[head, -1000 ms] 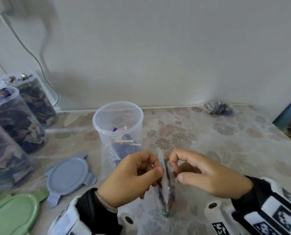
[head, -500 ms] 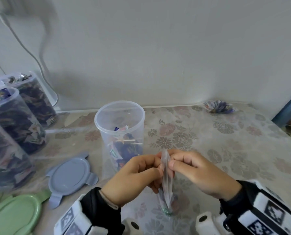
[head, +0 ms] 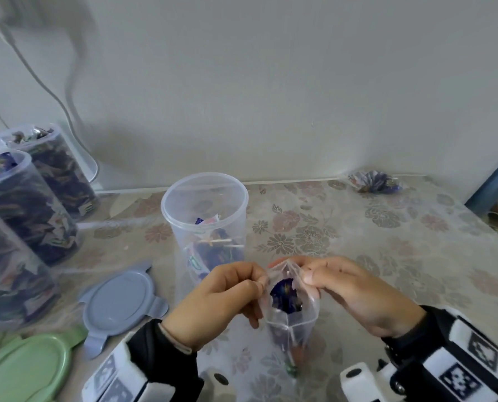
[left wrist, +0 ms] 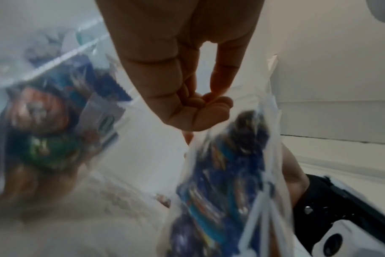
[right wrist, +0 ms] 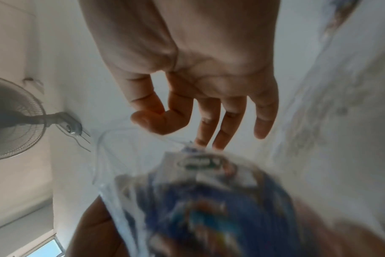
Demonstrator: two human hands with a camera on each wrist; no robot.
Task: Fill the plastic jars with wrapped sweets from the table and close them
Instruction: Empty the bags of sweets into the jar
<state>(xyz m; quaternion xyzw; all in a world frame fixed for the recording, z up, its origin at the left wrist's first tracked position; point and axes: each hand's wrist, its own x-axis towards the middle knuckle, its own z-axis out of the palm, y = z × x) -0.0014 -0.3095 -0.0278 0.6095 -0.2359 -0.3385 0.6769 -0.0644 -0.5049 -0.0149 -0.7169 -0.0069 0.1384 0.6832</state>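
Observation:
A clear plastic bag (head: 292,314) of blue-wrapped sweets stands on the table near the front, its mouth pulled open. My left hand (head: 227,297) pinches the bag's left lip and my right hand (head: 343,285) pinches the right lip. Blue wrappers show inside the bag (left wrist: 226,173) in the left wrist view, and blurred in the bag (right wrist: 198,208) from the right wrist. Just behind the hands stands an open clear jar (head: 204,224), with a few sweets at its bottom.
Three jars full of sweets (head: 30,210) stand at the left without lids. A grey-blue lid (head: 120,300) and a green lid (head: 24,369) lie at the front left. A small pile of sweets (head: 373,181) lies by the wall at the back right. A fan (right wrist: 13,120) hangs on the wall.
The bag was pinched flat and closed between both hands; now its mouth is pulled apart and the blue sweets inside show.

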